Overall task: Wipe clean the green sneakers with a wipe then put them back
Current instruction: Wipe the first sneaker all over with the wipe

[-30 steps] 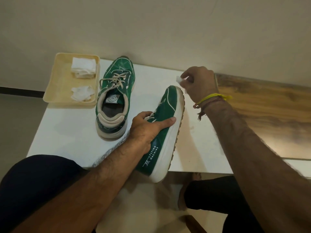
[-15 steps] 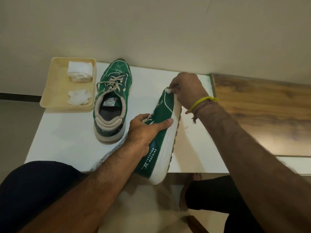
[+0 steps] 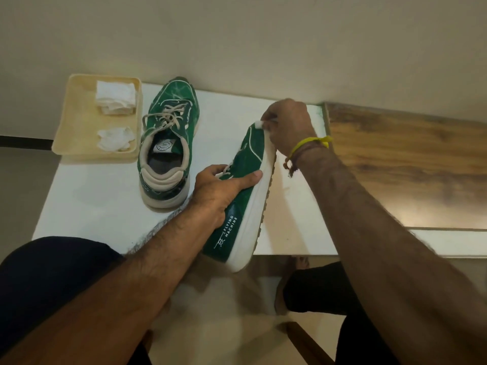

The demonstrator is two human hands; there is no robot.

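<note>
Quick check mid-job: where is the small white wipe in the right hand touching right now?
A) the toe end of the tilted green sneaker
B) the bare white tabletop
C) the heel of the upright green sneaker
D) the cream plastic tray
A: the right hand pinches the small white wipe against the toe end of the tilted green sneaker, which the left hand grips at mid-length.

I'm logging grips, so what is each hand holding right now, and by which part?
Left hand grips the tilted green canvas sneaker around its middle, by the laces. Right hand pinches a small white wipe against its toe.
</note>
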